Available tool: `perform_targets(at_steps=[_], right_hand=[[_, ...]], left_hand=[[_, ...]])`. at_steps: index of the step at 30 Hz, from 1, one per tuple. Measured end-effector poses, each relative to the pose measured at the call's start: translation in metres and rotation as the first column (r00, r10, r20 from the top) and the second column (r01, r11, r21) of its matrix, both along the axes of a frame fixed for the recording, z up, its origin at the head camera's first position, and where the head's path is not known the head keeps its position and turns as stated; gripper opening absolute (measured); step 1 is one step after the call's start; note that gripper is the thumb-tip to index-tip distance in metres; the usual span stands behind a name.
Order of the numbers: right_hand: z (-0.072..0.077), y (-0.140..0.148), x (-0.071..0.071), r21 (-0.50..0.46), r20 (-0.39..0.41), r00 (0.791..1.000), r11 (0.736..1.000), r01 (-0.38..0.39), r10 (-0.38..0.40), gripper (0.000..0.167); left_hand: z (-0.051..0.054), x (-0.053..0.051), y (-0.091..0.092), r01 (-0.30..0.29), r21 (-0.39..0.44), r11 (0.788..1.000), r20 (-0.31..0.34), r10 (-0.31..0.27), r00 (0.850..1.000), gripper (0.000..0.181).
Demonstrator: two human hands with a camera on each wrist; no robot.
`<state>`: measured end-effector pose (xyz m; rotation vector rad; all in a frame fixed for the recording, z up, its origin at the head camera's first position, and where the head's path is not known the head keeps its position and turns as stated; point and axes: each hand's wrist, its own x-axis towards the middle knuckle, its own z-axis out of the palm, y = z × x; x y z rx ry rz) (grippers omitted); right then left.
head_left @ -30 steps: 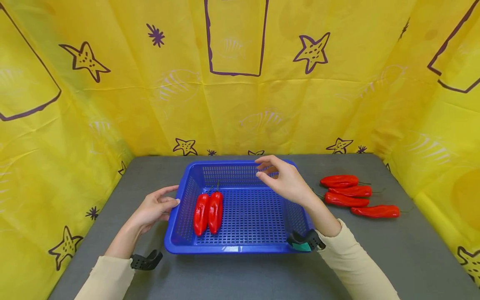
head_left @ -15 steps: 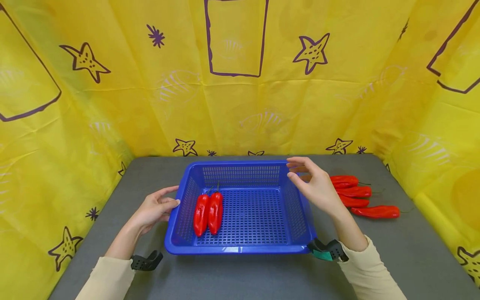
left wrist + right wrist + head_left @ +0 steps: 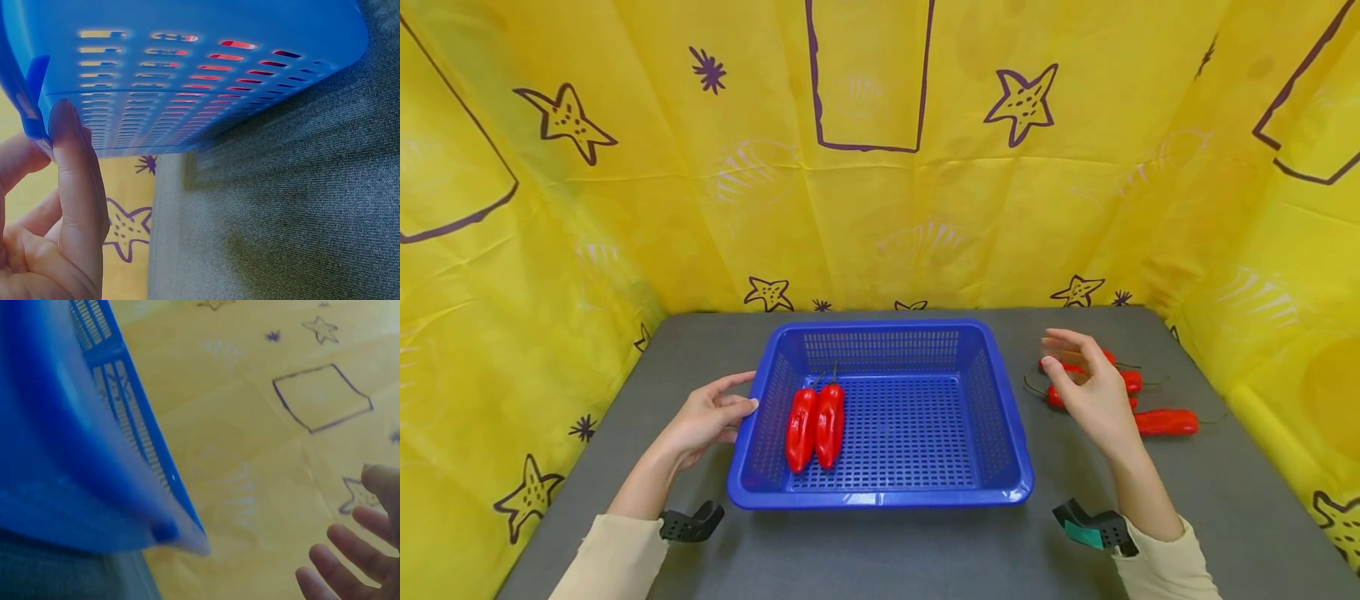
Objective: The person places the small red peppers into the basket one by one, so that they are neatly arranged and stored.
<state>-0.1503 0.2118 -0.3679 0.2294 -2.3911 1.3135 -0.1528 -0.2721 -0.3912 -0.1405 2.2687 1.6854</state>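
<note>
Straps (image 3: 692,523), black, one at each wrist; table (image 3: 880,558), grey, beneath everything; left hand (image 3: 702,421), thumb and fingers pinching the basket's left rim; basket (image 3: 880,500), blue, perforated, standing on the table; two peppers (image 3: 830,425), red, glossy, side by side inside it near the left wall, stems to the far side; right hand (image 3: 1096,404), fingers loosely bent, thumb well parted from them, nothing held; loose peppers (image 3: 1168,422), four, red, right of the basket, partly hidden behind that hand; contact with them, cannot be told; cloth (image 3: 865,208), yellow, printed with starfish, hung beyond. Risks, as judged: two peppers caught at once, or a neighbour nudged away, owing to their close lie; a pepper slipping, owing to smooth skin and tapered shape; the basket skewing, should the left hand tug its rim.
</note>
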Motion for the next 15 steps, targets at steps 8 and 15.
perform_targets(at_steps=[8, 15], right_hand=[[-0.003, 0.021, 0.01, -0.084, 0.03, 0.984, 0.981, 0.177, -0.175, 0.04], [-0.005, 0.039, 0.019, -0.151, 0.114, 0.94, 0.93, 0.335, -0.32, 0.038]], left_hand=[[0.0, 0.001, 0.0, 0.001, 0.002, 1.0, 0.001, -0.001, 1.0, 0.065], [0.0, 0.0, 0.0, 0.004, -0.008, 1.0, 0.001, -0.004, 1.0, 0.066]])
